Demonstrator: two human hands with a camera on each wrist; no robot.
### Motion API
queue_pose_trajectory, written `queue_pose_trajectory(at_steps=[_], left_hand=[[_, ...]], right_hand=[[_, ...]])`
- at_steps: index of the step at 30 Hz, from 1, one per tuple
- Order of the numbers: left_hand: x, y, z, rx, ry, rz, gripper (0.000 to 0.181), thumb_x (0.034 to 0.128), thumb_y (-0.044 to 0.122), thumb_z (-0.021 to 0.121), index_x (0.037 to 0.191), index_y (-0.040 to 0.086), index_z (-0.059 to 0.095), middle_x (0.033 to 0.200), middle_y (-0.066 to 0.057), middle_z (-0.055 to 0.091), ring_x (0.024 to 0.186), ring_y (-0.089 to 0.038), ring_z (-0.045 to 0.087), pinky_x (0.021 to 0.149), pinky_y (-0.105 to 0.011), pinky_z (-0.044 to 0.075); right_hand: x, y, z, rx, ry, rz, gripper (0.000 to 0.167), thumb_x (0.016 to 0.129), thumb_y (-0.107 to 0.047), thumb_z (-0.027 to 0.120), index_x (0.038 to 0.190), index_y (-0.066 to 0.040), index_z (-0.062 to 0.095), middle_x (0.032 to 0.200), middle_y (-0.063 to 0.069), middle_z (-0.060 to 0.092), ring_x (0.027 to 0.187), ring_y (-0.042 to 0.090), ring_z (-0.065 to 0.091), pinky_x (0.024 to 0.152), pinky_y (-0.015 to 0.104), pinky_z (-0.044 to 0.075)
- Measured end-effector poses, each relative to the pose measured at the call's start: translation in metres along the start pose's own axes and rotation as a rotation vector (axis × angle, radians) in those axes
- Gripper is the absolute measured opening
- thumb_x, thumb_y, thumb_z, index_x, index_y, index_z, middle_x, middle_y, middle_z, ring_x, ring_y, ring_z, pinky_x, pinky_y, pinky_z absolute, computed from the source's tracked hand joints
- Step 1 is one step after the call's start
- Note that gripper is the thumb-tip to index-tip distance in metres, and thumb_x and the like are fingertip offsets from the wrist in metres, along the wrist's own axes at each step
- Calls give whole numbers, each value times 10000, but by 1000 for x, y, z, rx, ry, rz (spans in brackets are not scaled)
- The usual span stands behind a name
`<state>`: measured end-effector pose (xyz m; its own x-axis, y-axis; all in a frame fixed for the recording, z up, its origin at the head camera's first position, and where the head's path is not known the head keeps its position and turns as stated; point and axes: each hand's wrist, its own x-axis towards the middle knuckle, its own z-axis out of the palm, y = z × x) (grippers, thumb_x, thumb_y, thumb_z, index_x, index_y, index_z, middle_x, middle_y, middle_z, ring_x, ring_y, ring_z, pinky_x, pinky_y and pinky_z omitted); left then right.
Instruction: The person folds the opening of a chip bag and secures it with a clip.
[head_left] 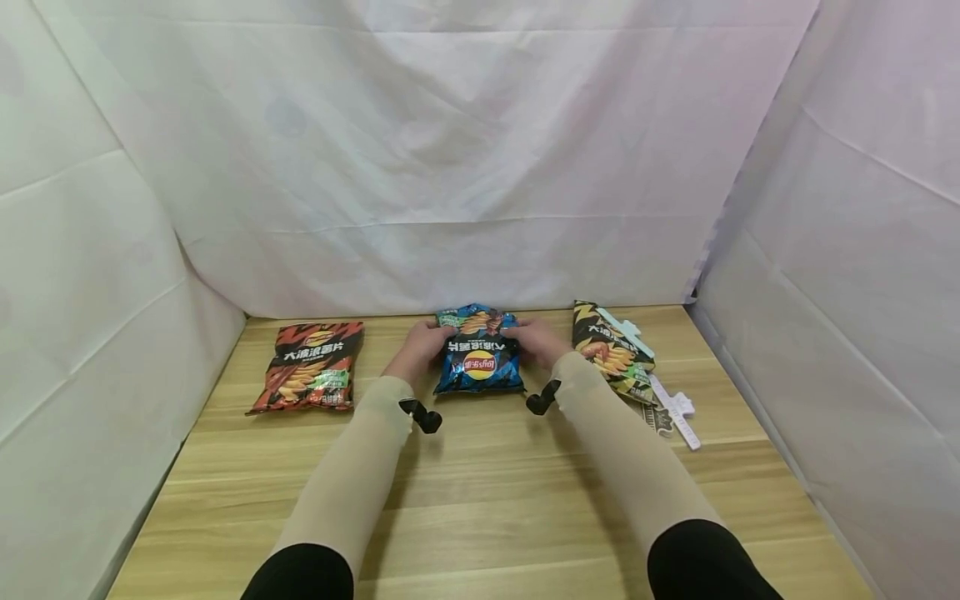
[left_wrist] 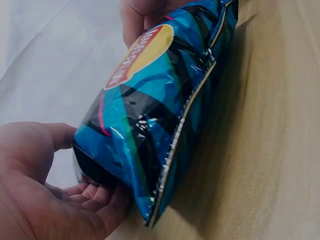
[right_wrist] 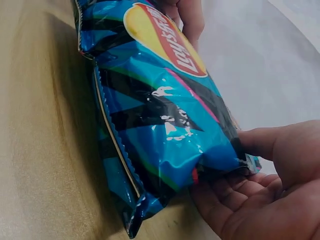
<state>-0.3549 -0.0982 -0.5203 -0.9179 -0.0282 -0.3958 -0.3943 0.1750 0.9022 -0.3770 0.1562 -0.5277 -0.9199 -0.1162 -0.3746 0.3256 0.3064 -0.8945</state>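
A blue and black bag of Lay's chips is at the back middle of the wooden table, its printing upside down from here. My left hand grips its left side, thumb on the front and fingers curled underneath, as the left wrist view shows of the bag. On the opposite side my right hand holds it the same way; in the right wrist view its thumb and fingers pinch the bag's edge. The near sealed edge sits close to the tabletop; whether the bag rests on it I cannot tell.
To the left lies a red and black chip bag. On the right a yellow and black chip bag lies among a pale blue plastic piece, a white plastic piece and a small grey item. White cloth encloses the table.
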Motion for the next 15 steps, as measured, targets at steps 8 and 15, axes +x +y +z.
queue_pose_trajectory(at_steps=[8, 15], left_hand=[[1, -3, 3, -23, 15, 49, 687, 1110, 282, 698, 1688, 59, 400, 1584, -205, 531, 1409, -374, 580, 1178, -522, 487], [-8, 2, -2, -3, 3, 125, 735, 1105, 293, 706, 1704, 43, 361, 1614, -217, 511, 1407, -367, 592, 1157, -516, 508]], right_hand=[[-4, 0, 1, 22, 4, -27, 441, 1117, -237, 691, 1491, -9, 634, 1304, 168, 696, 1015, 239, 701, 845, 369, 575], [-16, -5, 0, 14, 5, -90, 511, 1128, -251, 680, 1546, 21, 569, 1504, 209, 616, 1319, 342, 648, 1085, 488, 559]])
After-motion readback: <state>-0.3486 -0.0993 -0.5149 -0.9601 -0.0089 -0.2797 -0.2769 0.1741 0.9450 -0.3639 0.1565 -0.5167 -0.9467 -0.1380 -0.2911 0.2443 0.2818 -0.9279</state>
